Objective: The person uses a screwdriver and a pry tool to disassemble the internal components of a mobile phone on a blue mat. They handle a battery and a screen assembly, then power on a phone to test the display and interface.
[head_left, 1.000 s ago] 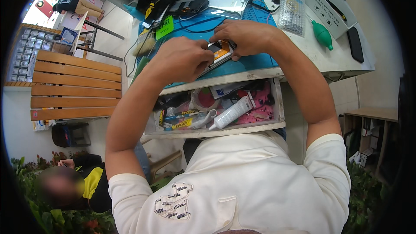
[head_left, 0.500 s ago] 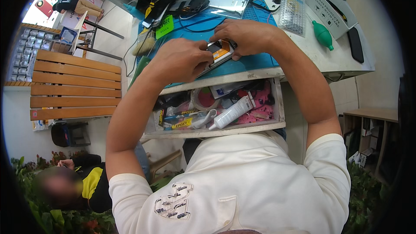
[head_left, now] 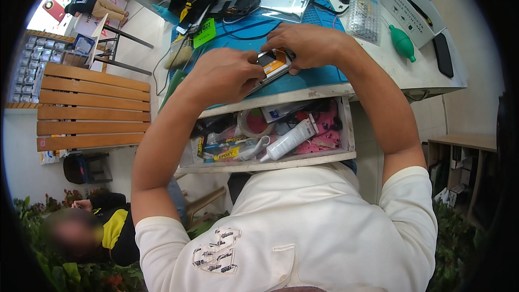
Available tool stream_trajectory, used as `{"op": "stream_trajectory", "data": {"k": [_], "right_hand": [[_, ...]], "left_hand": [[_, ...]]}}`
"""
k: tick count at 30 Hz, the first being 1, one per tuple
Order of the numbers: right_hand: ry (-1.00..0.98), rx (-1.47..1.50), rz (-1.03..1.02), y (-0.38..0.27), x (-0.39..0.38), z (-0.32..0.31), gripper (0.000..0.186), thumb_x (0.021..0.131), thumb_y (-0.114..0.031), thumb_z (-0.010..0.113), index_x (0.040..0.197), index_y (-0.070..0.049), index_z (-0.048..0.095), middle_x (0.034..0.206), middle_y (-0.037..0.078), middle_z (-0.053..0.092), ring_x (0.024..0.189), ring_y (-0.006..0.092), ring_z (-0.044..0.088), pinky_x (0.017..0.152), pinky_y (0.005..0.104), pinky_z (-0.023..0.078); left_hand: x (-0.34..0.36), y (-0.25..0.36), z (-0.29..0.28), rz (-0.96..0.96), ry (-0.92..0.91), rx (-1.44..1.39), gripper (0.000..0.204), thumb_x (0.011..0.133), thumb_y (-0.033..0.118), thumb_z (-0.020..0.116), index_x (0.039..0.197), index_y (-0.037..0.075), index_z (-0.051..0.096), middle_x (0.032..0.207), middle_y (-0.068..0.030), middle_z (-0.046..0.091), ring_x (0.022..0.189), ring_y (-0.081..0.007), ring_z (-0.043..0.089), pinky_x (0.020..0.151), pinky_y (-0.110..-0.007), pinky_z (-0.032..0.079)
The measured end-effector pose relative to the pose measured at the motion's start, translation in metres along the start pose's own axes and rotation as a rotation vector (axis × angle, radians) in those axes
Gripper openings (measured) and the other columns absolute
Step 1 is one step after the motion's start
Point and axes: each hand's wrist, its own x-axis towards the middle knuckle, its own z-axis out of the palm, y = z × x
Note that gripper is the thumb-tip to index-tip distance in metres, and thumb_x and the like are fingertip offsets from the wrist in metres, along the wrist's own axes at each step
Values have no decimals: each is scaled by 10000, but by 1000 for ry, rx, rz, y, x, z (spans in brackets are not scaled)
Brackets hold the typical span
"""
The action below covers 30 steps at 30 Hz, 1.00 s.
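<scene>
An opened smartphone [head_left: 277, 65] lies tilted on the blue work mat [head_left: 319, 78], its orange and black insides facing up. My left hand [head_left: 230, 71] closes on its left end with bent fingers; what the fingertips pinch there is hidden. From the far right my right hand [head_left: 307, 46] grips the other end, thumb on the near edge and fingers over the far edge. The hands cover much of the phone. Just beyond them runs a black cable [head_left: 246, 38].
Below the hands an open drawer [head_left: 270, 166] holds a white tube [head_left: 290, 139], a tape roll [head_left: 254, 124] and small packets. A green air blower [head_left: 401, 43], a white box [head_left: 408, 13] and a black phone [head_left: 443, 57] stand at right. Someone in black and yellow [head_left: 116, 227] sits at lower left.
Both hands keep nearly the same hold on the phone. The person at lower left has shifted a hand slightly.
</scene>
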Motion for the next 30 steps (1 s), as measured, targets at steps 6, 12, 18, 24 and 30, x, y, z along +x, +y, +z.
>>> {"op": "stream_trajectory", "data": {"k": [6,12,18,24,30], "right_hand": [[-29,3,-5,-3,2,-3,846,695,-37,989,1490,-81,702,1416,79,727,1406,316,607,1222,445,498],[-21,-4,10,-3,1,-2,840,703,-39,987,1492,-78,702,1407,78,730,1405,313,608,1218,445,500],[-37,5,16,-5,2,-4,835,707,-35,985,1492,-73,701,1412,81,727,1403,316,608,1218,442,500],[40,-44,-48,8,3,5,806,713,-102,1003,1471,-136,733,1376,57,753,1368,304,647,1183,434,528],[46,-39,-52,7,3,5,805,704,-91,1006,1463,-130,738,1370,62,756,1367,307,649,1182,436,531]], "left_hand": [[0,0,3,8,32,-3,104,890,152,824,988,182,842,927,-51,710,792,-328,723,697,-466,562],[-6,-2,-4,-10,-42,9,97,892,157,830,986,182,841,951,-50,727,797,-327,729,696,-465,566],[-6,1,-2,-41,-33,-18,101,904,162,772,969,191,844,962,-42,746,849,-339,751,723,-484,584],[-9,-3,-2,-31,-40,-5,97,897,155,816,986,184,842,985,-46,753,815,-330,744,714,-468,579],[-13,-4,0,-26,-20,-18,102,887,146,838,985,175,845,984,-52,754,798,-327,741,704,-464,573]]}}
